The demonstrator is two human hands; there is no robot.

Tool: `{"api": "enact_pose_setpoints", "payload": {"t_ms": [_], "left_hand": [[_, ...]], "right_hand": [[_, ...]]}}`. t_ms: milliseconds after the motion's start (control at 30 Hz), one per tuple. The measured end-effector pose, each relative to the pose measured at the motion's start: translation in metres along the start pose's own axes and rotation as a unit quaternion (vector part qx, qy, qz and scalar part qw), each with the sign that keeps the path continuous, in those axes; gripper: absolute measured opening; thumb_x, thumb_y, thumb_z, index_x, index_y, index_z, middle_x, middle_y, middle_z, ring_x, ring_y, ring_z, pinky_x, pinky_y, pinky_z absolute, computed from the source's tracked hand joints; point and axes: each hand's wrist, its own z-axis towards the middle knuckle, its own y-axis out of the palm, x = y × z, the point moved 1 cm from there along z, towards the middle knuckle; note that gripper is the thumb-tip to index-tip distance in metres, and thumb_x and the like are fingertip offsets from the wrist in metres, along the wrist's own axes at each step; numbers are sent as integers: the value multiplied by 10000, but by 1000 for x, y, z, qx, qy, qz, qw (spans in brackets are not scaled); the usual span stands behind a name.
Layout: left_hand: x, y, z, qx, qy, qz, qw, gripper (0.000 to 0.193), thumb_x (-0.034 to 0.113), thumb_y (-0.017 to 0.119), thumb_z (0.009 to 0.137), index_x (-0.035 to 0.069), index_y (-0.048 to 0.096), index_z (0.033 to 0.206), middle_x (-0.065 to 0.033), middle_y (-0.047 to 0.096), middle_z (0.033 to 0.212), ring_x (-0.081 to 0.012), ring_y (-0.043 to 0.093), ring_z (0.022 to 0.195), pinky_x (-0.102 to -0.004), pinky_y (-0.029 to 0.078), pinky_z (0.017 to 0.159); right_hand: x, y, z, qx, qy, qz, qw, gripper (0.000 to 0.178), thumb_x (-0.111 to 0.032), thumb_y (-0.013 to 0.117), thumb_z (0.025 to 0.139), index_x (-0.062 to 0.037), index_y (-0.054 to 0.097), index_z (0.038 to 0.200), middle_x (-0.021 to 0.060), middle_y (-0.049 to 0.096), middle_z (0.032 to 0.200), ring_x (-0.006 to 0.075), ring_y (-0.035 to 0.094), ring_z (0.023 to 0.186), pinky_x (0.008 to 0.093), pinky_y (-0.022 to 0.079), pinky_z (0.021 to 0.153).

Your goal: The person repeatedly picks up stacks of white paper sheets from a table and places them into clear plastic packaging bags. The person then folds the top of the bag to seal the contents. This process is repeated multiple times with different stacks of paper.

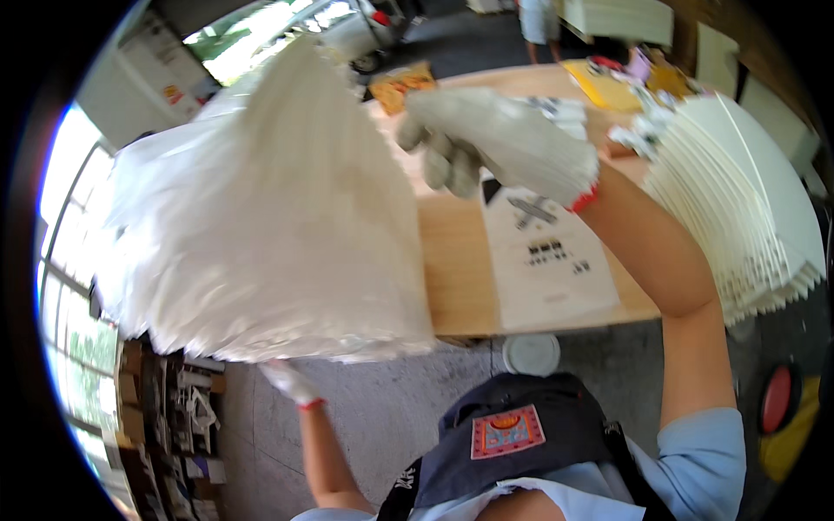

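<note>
A big, bulky white plastic bag [287, 226] fills the left side of the view, raised beside the table, its top rising to a peak. My left hand [289, 382], in a white glove with a red cuff, is under its lower edge and holds it from below; the bag hides the fingertips. My right hand [495, 139], gloved the same way, is in the air over the table, close to the bag's right edge. Its fingers are curled in, and nothing shows in them. Beneath my right forearm, a flat white printed bag [547, 260] lies on the table.
The wooden table [460, 286] spans the middle. At its right stands a fanned stack of white panels [721, 191]. A yellow packet [599, 85] and crumpled scraps lie at the far end. A white round lid [531, 354] sits below the front edge. Another person [540, 30] stands beyond the table.
</note>
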Motion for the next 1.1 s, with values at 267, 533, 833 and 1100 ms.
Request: {"api": "enact_pose_setpoints", "payload": {"t_ms": [267,533,833,1100], "left_hand": [[-68,210,-261,-503,119,234,823,168,248,645,817,115,620,917,-115,617,790,-301,609,734,-394,484,644],[-37,372,-271,-728,156,210,634,205,299,616,781,107,679,816,-130,629,908,-293,605,865,-397,465,779],[-14,408,-241,-770,77,159,613,316,299,510,881,21,654,928,-164,645,943,-271,608,877,-385,455,785],[45,444,-166,-608,-286,-328,664,308,90,554,901,50,510,1204,-60,650,925,-70,537,601,-200,423,523]], "right_hand": [[192,-66,-185,238,270,67,931,315,-340,512,907,-29,560,895,54,576,650,86,492,493,204,369,447],[253,-27,-297,334,375,209,839,304,-324,547,886,-37,582,981,80,596,744,99,520,548,230,414,489],[336,-55,-215,325,319,139,879,391,-384,507,895,-17,594,999,126,646,823,173,610,646,297,473,527],[370,-84,-242,252,414,-330,810,437,-448,428,900,-85,602,1070,78,654,817,179,642,706,338,505,619]]}}
